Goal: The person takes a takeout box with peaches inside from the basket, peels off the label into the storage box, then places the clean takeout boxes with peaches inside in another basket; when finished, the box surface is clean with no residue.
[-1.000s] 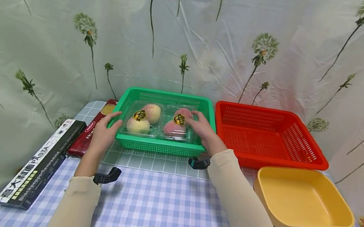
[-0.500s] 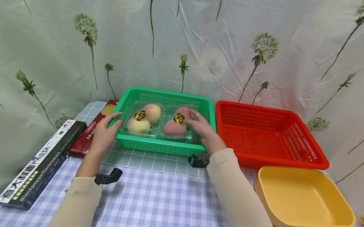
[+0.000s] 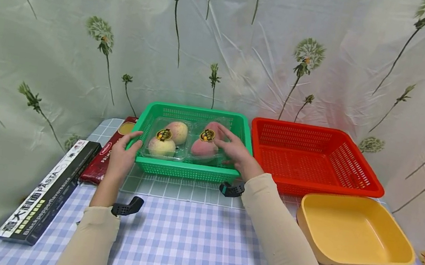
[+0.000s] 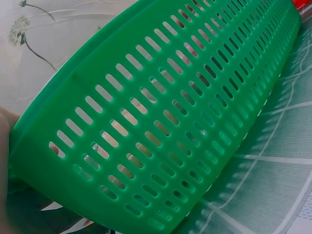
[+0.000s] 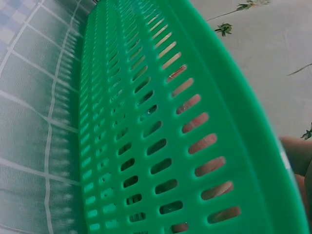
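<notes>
In the head view, a green plastic basket (image 3: 182, 171) holds two clear clamshell packs of peaches. The left pack (image 3: 161, 147) has pale yellow-pink peaches and lies flat; the right pack (image 3: 203, 148) has pinker ones and sits tilted, its right side raised. My right hand (image 3: 239, 155) reaches over the basket's right end and grips the right pack's edge; part of that pack is hidden by the fingers. My left hand (image 3: 122, 155) grips the basket's left end at the rim. The slotted basket wall (image 4: 146, 117) fills most of the left wrist view.
A red basket (image 3: 311, 186) stands just right of the green one, with a yellow tub (image 3: 353, 236) in front of it. On the left lie a dark red packet (image 3: 103, 157) and a black-and-white pasta box (image 3: 48, 193). A floral curtain hangs behind.
The right pack has tipped, its right side rising and its label shifting slightly left, with my right hand on it. My left hand stays at the basket's left end.
</notes>
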### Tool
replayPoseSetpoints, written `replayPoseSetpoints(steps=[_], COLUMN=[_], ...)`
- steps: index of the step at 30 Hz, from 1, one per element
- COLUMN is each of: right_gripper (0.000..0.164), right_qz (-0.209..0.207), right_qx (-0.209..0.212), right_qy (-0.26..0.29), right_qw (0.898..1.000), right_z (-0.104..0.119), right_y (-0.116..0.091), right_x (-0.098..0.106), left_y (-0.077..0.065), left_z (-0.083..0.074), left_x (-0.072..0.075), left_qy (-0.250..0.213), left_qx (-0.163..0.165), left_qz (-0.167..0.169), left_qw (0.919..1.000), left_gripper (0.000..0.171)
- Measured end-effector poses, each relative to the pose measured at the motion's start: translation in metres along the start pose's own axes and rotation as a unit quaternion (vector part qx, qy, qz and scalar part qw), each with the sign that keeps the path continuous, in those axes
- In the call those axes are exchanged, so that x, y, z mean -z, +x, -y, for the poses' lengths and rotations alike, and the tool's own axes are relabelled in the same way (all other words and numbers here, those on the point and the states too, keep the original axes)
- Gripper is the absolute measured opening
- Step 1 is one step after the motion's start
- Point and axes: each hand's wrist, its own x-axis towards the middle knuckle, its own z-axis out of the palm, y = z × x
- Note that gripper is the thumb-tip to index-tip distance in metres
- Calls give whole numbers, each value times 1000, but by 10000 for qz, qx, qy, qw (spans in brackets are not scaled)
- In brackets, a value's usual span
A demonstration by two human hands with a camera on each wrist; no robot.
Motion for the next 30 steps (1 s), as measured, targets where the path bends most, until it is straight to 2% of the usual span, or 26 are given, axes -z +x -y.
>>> replayPoseSetpoints(steps=[7,15,22,27,30], right_gripper=[55,53,51,47,43], right_qz=[-373,-916,-1472,-1778,-1804], right_qx=[-32,-73,314,483,510], right_qy=[130,557,378,617,865], right_qw=[9992,9942,9879,9809,9785], right_z=[2,6,15,21,25], right_y=[-4,-13,-23,-36,-45], right_x=[-1,-2,-6,-4,2], left_y=[-1,0,0,1,1], left_z=[1,1,5,5,4], left_x=[-3,-4,-3,-4,-5], left_qy=[-57,-267,-434,-432,-427], left_qx=[-159,-279,-415,-470,-437], left_qz=[-227,-378,-507,-549,-530], left_qw=[9996,9985,9969,9964,9967], left_gripper=[38,37,37,38,37])
